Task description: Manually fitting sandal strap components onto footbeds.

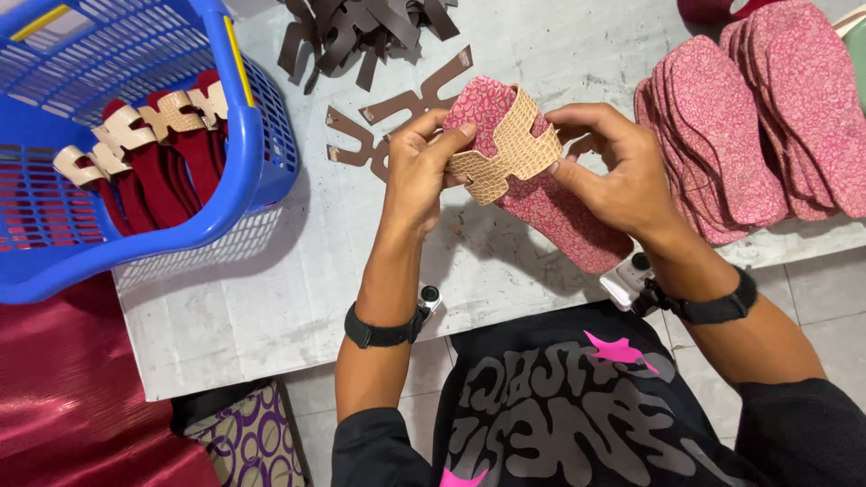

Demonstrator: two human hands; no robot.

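Hands at centre of the worn white worktop (271, 307), both closed on one workpiece. Your left hand (419, 171) pinches the near-left edge of a tan, scale-textured strap piece (507, 151), thumb on top. Your right hand (613, 167) grips the opposite side of that strap, fingers curled at its right edge. The strap wraps over the upper part of a pink speckled sandal sole (550, 212), which is raised between your hands; its lower end points toward your right wrist.

Just beyond your left hand, flat brown strap cut-outs (397, 108) lie on the worktop, and farther beyond, a loose heap of the same brown pieces (361, 32). Right of your right hand, overlapping stacks of pink speckled soles (749, 126). Well left of your left hand, a blue plastic mesh basket (257, 126) holds dark red soles with tan straps (158, 144).
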